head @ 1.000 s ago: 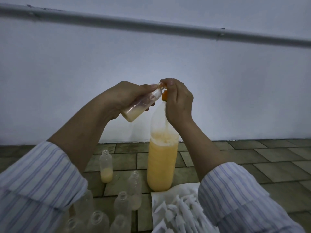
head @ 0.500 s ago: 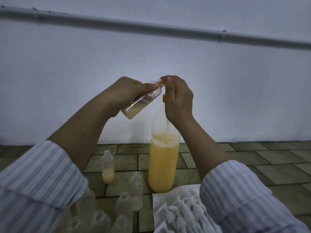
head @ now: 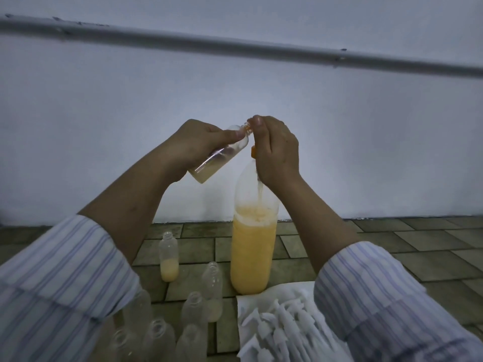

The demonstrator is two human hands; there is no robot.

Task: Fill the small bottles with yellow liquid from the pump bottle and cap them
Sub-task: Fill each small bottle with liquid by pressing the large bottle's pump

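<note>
On the tiled floor against the pale wall, head view, the only one: the tall pump bottle (head: pixel 253 246) stands upright, yellow liquid up to roughly its shoulder. The right hand (head: pixel 277 150) is curled over its orange pump head (head: pixel 253 151), fingers wrapped round the top; the nozzle itself is hidden by the hand. The left hand (head: pixel 201 145) grips a small bottle (head: pixel 222 155), tilted, mouth raised to meet the right hand at the pump. A shallow pool of yellow sits in its low end.

Progress, as judged: early in the job. The held bottle is only part filled. One standing bottle (head: pixel 169 256) behind the group holds yellow in its lower third; another (head: pixel 212 291) shows a pale trace near its base. No bottle visibly wears a cap, so all capping remains.

Count: one pump bottle; one small bottle in hand; about eight small bottles standing on the floor, the near ones (head: pixel 159 335) dim, partly cut off and apparently empty. White caps (head: pixel 282 327) lie heaped on a white cloth (head: pixel 261 300) just beside the pump bottle; too many and too blurred to count.
</note>
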